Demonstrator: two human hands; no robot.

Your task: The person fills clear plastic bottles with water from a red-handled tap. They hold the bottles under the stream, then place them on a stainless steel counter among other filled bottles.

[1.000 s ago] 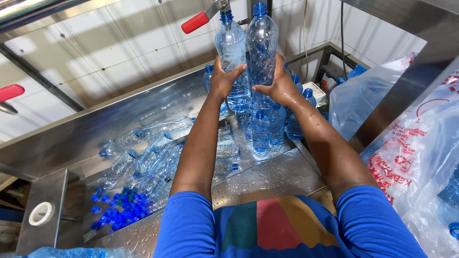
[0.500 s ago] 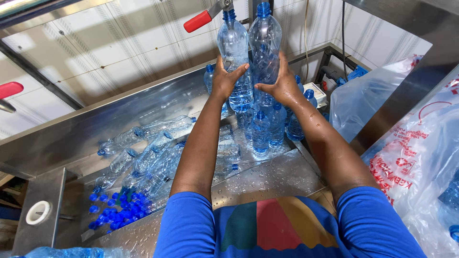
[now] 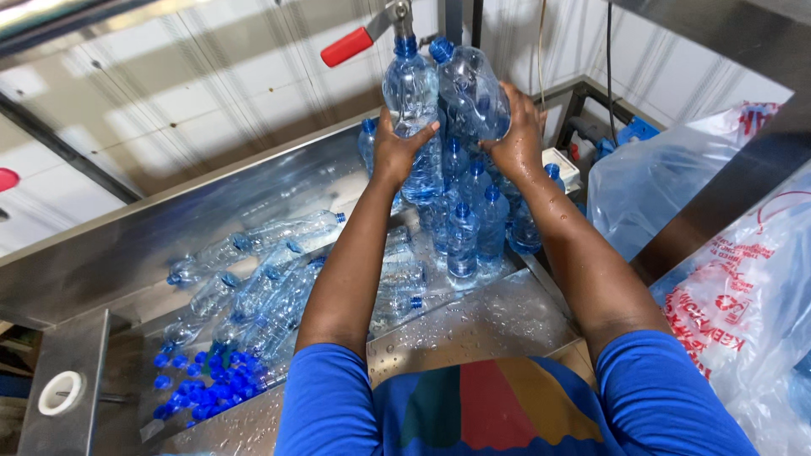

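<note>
Bottles point(image 3: 439, 110): two are raised at the trough's point(image 3: 152, 245) far edge, the left hand point(image 3: 397, 152) wrapped round one under the red-handled tap point(image 3: 372, 34), the right hand point(image 3: 515, 135) round the tilted other. Capped bottles point(image 3: 473, 228) stand below; empties point(image 3: 253, 270) and loose caps point(image 3: 203, 388) wait left.

Two clear plastic bottles with blue necks are being held up at the filling tap, one in each hand. The left bottle point(image 3: 411, 93) is standing upright, its mouth sitting right under the metal spout, its body glinting with water. The left hand point(image 3: 399, 152) is wrapping around its lower half. The right bottle point(image 3: 475, 93) is leaning, its blue top tilting toward the left one and almost touching it. The right hand point(image 3: 517, 139) is gripping it from the side.
</note>
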